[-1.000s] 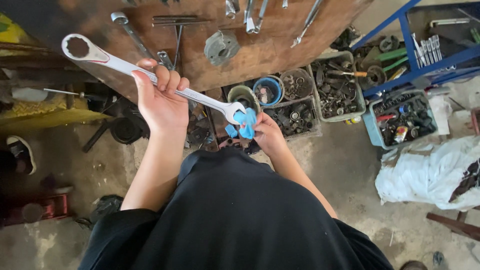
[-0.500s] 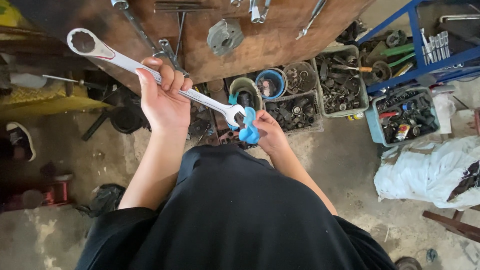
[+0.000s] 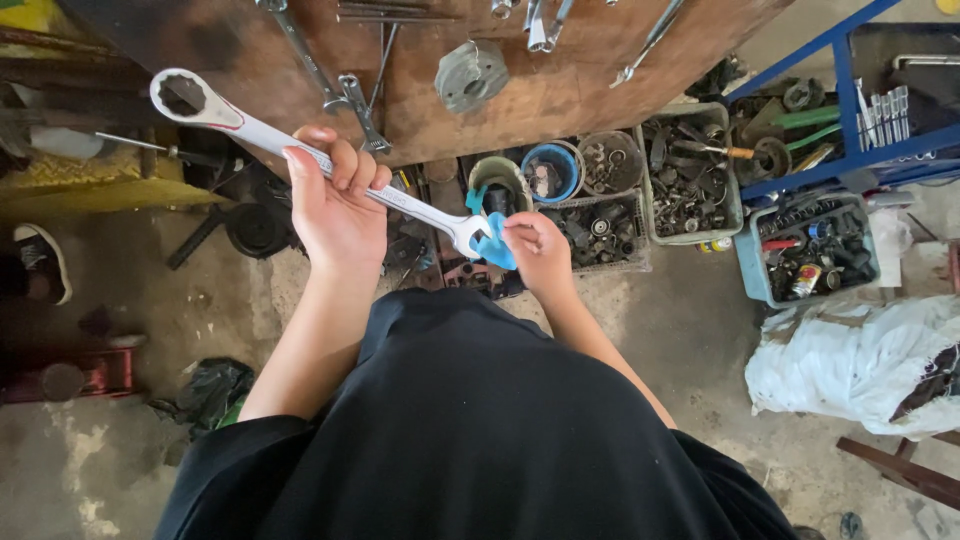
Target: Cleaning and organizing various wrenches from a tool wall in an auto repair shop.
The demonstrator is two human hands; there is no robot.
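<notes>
Worn wooden bench (image 3: 560, 90); hands grip steel spanner (image 3: 300, 150), blue cloth (image 3: 493, 243).

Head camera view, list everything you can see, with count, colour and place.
Wrench: one, silver, held up in front of the bench.
Rag: one, blue, at the wrench's open end.
Bench: one, brown wood, top, with tools lying on it.
Round tubs: three, green, blue and grey, under the bench.
Crates: several, full of metal parts, on the floor.
Rack: one, blue, upper right.
Sack: one, white, right floor.
Shoe: one, dark, far left.
Left hand: grips the wrench shaft.
Right hand: pinches the rag.
</notes>
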